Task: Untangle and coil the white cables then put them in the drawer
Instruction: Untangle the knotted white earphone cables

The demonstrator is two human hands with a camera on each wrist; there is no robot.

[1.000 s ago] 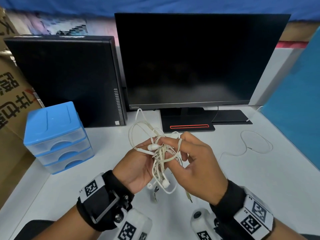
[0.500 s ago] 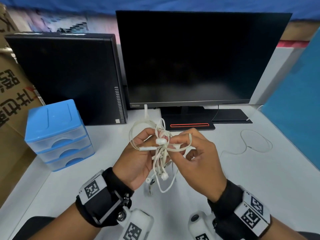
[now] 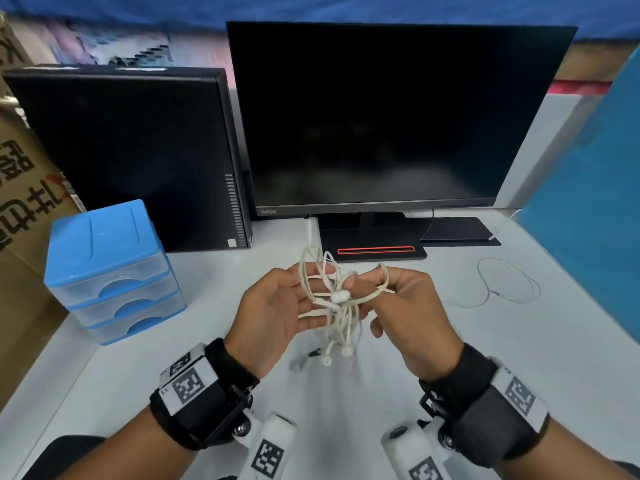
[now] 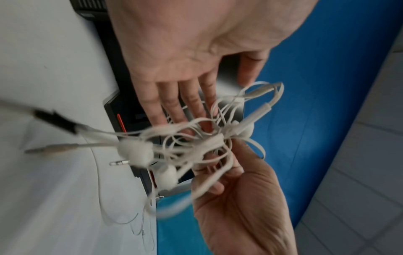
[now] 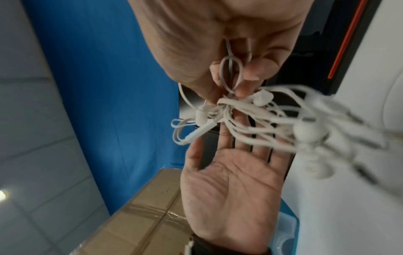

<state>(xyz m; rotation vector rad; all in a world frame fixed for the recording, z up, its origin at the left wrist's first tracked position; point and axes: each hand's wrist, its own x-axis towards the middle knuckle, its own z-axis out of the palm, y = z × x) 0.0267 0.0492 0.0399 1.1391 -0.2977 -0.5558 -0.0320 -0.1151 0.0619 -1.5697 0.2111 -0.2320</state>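
A tangle of white earphone cables (image 3: 337, 303) hangs between my hands above the white desk (image 3: 450, 358). My right hand (image 3: 363, 289) pinches the knot between thumb and fingers, with one loop over the index finger. My left hand (image 3: 298, 296) is flat, palm toward the tangle, its straight fingers touching the loops. Two earbuds (image 3: 346, 351) dangle below. In the left wrist view the tangle (image 4: 209, 141) lies against my left fingers (image 4: 189, 107). In the right wrist view my right hand (image 5: 235, 82) pinches the tangle (image 5: 235, 107) above the flat left hand (image 5: 229, 172). The blue drawer unit (image 3: 110, 271) stands at the left, all three drawers shut.
A black monitor (image 3: 391, 116) and a black computer case (image 3: 131, 154) stand at the back of the desk. A thin white cable (image 3: 505, 282) lies looped on the desk to the right. A cardboard box (image 3: 24, 188) is at the left, a blue panel (image 3: 588, 209) at the right.
My left hand has let go of the tangle and spread flat beside it. The right hand keeps its pinch, and the bundle has risen a little and moved away from me.
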